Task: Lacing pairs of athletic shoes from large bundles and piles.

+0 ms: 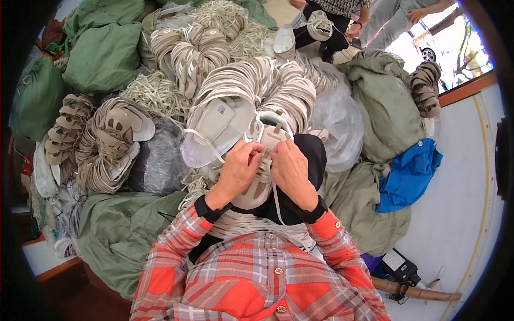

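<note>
Beige shoe upper [261, 160] lay lengthwise between both gripping hands, left hand [239, 170] and right hand [292, 172] equally near.

Daylight is coming in through a window [455, 48] at upper right, a car wheel showing outside. A white floor [460, 203] is running along the right side. Green sacks [104, 56] are crowding the room; blue cloth [409, 174] is lying near the floor.
</note>
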A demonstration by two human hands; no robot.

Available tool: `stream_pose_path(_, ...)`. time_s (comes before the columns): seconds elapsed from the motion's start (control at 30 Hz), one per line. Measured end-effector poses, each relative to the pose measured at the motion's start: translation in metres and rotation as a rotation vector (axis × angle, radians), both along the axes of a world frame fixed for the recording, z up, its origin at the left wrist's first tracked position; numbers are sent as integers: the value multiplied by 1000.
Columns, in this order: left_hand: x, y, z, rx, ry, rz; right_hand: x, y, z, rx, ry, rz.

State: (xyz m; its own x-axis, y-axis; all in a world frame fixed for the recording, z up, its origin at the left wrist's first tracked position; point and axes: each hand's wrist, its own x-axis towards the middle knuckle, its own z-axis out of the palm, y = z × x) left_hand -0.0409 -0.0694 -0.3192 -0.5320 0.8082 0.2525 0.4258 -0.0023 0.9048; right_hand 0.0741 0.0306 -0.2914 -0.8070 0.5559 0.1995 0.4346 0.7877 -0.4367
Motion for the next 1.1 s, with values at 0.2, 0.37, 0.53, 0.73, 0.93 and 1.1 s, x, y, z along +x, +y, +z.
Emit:
stream_pose_path(0.2, -4, -2, 3, -10, -67, 3, 7, -3, 11, -48, 39, 80)
stream_pose_path(0.37, -10, 3, 7, 44, 136, -71, -8, -8, 5, -104, 110, -64)
stream_pose_path(0.53, -32, 12, 8, -127, 351, -310, -5, -3, 6, -248, 139, -147)
stream_pose_path(0.73, -140, -13, 25, -278, 857, 53, 52, 24, 73, -904, -157, -155)
stream_pose_path(0.93, -290, -81, 59, -275, 963, 517, 67, -1, 57, -936, 164, 38)
stream_pose_path(1.1, -322, -63, 84, 240, -458, 682, 25, 7, 43, -677, 205, 109)
